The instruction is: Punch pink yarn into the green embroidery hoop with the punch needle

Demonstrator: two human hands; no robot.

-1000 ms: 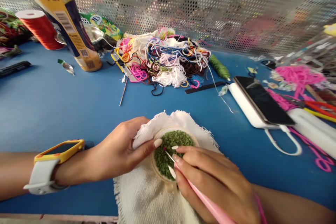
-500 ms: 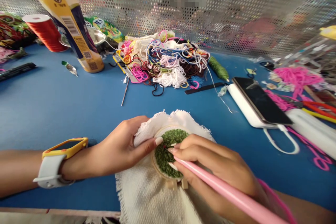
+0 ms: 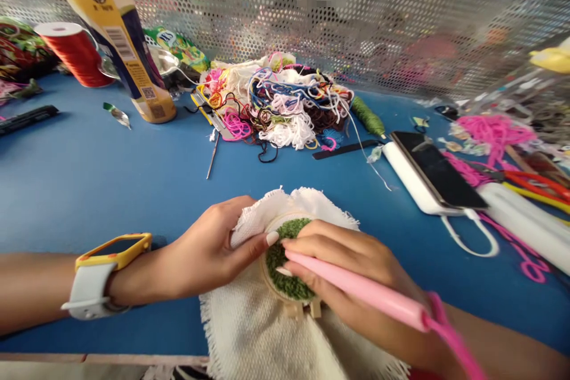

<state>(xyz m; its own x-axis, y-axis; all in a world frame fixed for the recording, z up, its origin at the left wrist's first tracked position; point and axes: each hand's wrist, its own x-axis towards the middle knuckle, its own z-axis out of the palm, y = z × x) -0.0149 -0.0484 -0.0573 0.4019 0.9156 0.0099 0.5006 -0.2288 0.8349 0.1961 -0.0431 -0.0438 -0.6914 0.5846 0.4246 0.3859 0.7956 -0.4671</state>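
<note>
Head view
Left hand: the left hand [image 3: 209, 255] lies on the blue table [image 3: 89, 184] with its fingers curled over the frayed edge of the white cloth [image 3: 249, 326]; the thumb presses the cloth at the rim of the hoop [image 3: 291, 304]. A watch [image 3: 107, 270] with a yellow case and white strap sits on the wrist.
Right hand: the right hand [image 3: 356, 273] is closed in a pen grip around a pink punch needle [image 3: 356, 288], whose tip is at the green stitched patch [image 3: 289, 255], hidden by the fingertips. A pink strand [image 3: 454, 341] trails from the tool's back end.
Cloth and hoop: at the near edge of the table, between both hands; the green patch fills the round frame, and the frame's wooden clasp [image 3: 303, 309] points toward the person.
Thread pile: a tangle of mixed-colour thread [image 3: 280, 101] lies well beyond the cloth, near the perforated metal screen [image 3: 401, 18].
Left side: a yellow and blue bottle [image 3: 118, 41] and a red spool [image 3: 73, 50] stand at the far left.
Right side: a phone [image 3: 436, 169] rests on a white power bank [image 3: 407, 178], with pink yarn [image 3: 494, 130] further right.
</note>
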